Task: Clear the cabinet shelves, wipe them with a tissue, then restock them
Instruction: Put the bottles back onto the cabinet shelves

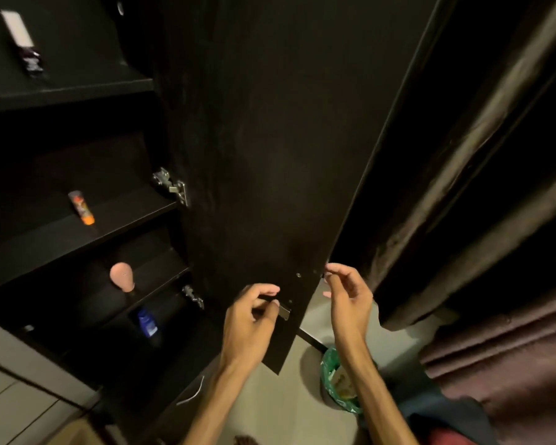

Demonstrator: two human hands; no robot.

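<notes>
Head cam: cabinet door (264, 155) open, stiff, prob heavy-ish; best taken by free edge. Left hand (254, 316) pinching metal latch (284, 311) inside door. Right hand (347, 293) loosely curled at door edge, holding nothing. Glue stick (81, 207), pink bulb (122, 277) on shelves (77, 232).

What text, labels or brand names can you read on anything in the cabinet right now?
None can be read.
White and dark tube, top shelf: print too blurred.
Orange-capped stick, second shelf: pattern visible, no legible words.
Blue bottle, lowest shelf: label too small and dark.
Pink bulb-shaped item: no text visible.
Cabinet door: no markings.
</notes>
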